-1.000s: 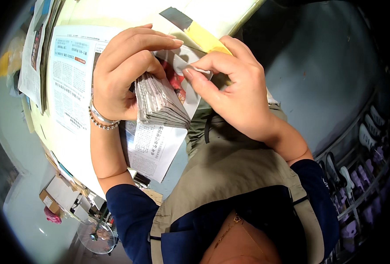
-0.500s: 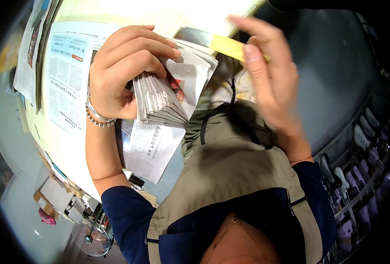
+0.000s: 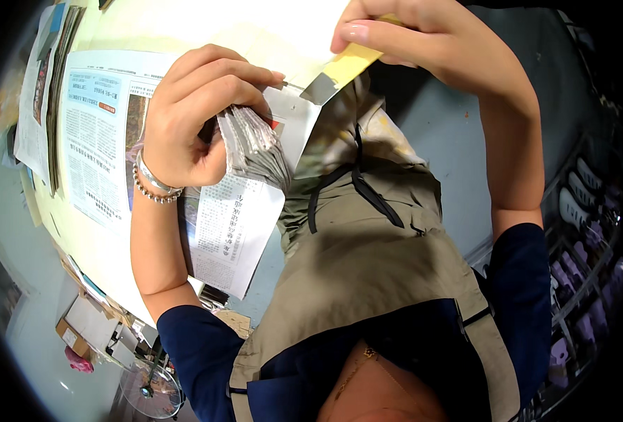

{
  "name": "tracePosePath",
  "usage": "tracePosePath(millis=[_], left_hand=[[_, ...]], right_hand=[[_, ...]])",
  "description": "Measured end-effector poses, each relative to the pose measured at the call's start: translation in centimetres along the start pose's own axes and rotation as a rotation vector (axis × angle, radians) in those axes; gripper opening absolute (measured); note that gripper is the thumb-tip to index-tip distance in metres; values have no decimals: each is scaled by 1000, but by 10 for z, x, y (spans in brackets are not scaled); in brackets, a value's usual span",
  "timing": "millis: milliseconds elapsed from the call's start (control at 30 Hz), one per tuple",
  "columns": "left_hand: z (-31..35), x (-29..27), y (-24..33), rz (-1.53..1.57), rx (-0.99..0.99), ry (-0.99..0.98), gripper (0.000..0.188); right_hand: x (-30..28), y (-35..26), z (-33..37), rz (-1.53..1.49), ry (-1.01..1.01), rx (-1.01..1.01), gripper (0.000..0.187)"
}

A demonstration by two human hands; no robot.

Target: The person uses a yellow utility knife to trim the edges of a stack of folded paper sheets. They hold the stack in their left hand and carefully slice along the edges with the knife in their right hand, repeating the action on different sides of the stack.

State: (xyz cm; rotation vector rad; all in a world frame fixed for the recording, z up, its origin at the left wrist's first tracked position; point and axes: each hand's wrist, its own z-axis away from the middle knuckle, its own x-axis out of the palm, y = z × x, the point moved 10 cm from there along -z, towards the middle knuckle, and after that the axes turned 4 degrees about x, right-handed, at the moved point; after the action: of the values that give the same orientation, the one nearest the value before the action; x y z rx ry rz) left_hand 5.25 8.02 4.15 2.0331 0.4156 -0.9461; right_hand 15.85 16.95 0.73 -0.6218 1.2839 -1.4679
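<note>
My left hand [image 3: 195,116] is closed round a thick wad of folded newspaper [image 3: 257,151], its many layered edges fanning out below the fingers. A flat printed sheet [image 3: 294,116] reaches out from under the wad toward the right. Between the thumb and fingers of my right hand [image 3: 396,35] is a scraper [image 3: 350,67] with a yellow handle and a flat grey metal blade. The blade's tip lies at or just over the sheet's upper edge, right of my left fingertips; whether it touches is unclear.
More newspaper [image 3: 100,133] lies on the pale table [image 3: 255,21], and one sheet [image 3: 234,239] hangs over its near edge. A paper stack [image 3: 41,105] stands at far left. At lower left are a fan [image 3: 150,387] and cartons; a rack of shoe-like shapes [image 3: 579,204] stands right.
My right hand has swung up and left, and the scraper's blade now points down and left beside the sheet. My left hand keeps its hold on the newspaper wad, which has tilted slightly.
</note>
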Motion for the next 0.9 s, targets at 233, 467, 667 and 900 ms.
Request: tracePosePath(millis=[233,467,667,900], left_hand=[[9,4,-7,9,-4,-83,46],[8,2,-3,-1,-4,-38,25],[21,-12,-14,199,88,12,29],[46,-31,-53,493,-105,292,26]], right_hand=[[21,12,-16,-55,-153,-96,26],[41,37,0,-161,-7,-101,24],[112,27,17,-232,26,-75,24],[245,14,36,-69,-181,-279,23]])
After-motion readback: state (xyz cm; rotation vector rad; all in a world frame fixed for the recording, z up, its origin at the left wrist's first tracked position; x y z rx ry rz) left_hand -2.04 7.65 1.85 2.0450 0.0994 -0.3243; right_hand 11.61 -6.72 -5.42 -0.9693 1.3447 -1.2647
